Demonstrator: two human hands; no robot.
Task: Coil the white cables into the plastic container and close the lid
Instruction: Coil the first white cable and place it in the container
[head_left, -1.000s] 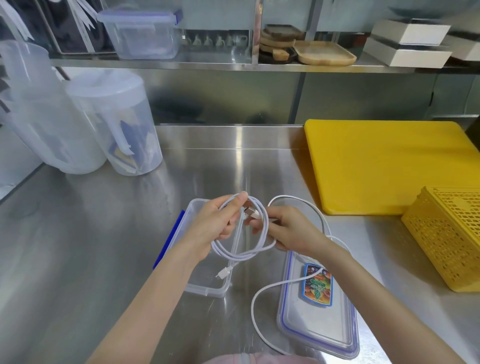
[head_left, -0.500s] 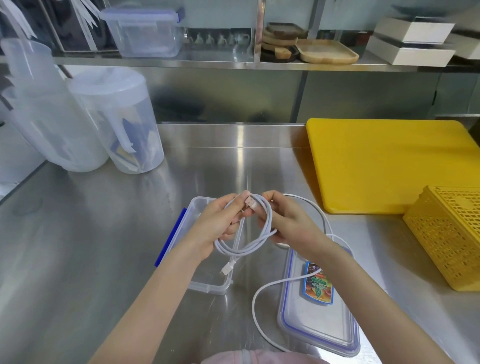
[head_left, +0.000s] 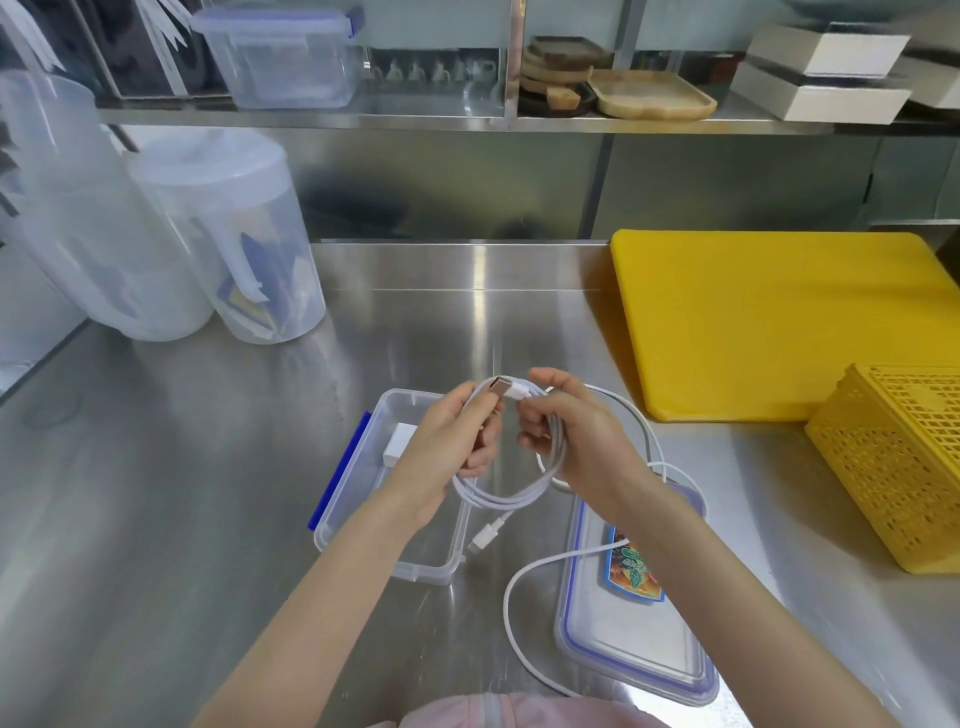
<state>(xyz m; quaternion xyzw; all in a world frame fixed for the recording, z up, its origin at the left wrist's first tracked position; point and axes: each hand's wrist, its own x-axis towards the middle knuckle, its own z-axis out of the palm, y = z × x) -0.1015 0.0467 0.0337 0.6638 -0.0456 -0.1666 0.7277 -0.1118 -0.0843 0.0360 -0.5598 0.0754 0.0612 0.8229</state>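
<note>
Above the steel counter's near edge, left hand and right hand grip the coiled cable, USB plug pointing left; lid label unreadable.

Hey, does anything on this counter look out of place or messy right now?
Only the second white cable: it trails loose across the lid and onto the steel counter, not yet coiled. The coiled cable is neat, gripped by the left hand and right hand above the open container. Nothing looks spilled or damaged.

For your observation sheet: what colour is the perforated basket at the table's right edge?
Yellow; the basket shows best in the head view.
</note>
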